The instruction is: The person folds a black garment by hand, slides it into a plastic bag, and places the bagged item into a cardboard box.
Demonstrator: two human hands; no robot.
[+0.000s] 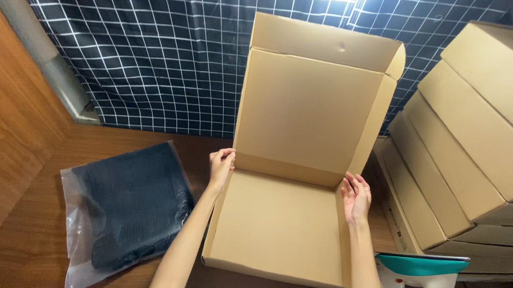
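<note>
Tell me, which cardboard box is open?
The flat box on the table between the left hand and the right hand. Its lid stands upright, while the stacked boxes on the right are all shut.

Both bare forearms reach forward from the lower edge, a little apart. The left hand (221,164) is raised with fingers curled loosely inward. The right hand (356,197) is open, fingers straight and together, palm facing left.
</note>
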